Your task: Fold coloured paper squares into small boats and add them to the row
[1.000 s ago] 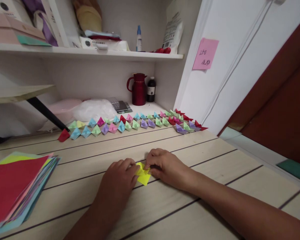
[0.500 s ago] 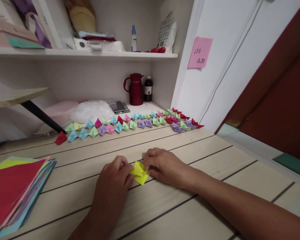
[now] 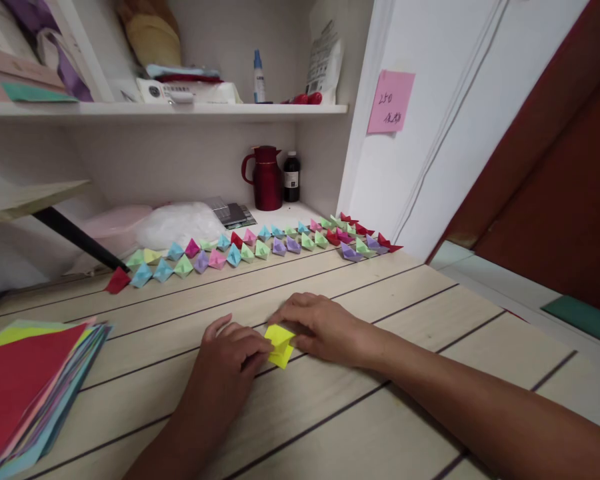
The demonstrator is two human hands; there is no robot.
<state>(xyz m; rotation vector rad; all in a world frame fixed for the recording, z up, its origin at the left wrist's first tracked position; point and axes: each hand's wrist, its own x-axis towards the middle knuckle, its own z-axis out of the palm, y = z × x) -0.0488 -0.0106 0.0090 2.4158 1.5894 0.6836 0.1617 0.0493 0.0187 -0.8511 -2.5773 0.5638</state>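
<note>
A small folded piece of yellow paper (image 3: 281, 347) is held just above the tabletop between my two hands. My left hand (image 3: 233, 357) pinches its left corner between thumb and index finger. On the other side, my right hand (image 3: 315, 327) has its thumb at the right corner, with the fingers curled over the far edge. Folded flaps show on the paper's upper face; its far side is partly hidden by my right fingers.
Rows of small folded paper boats (image 3: 234, 255) in many colours line the back of the table (image 3: 360, 427). A stack of coloured paper (image 3: 30, 387) lies at the left. Behind stand a red jug (image 3: 269, 180) and a dark bottle (image 3: 291, 177) below a shelf (image 3: 205, 111).
The flaps on the yellow paper now lie differently, with the pointed upper tip lowered. My right fingers have reached farther over its far edge. The view has shifted slightly.
</note>
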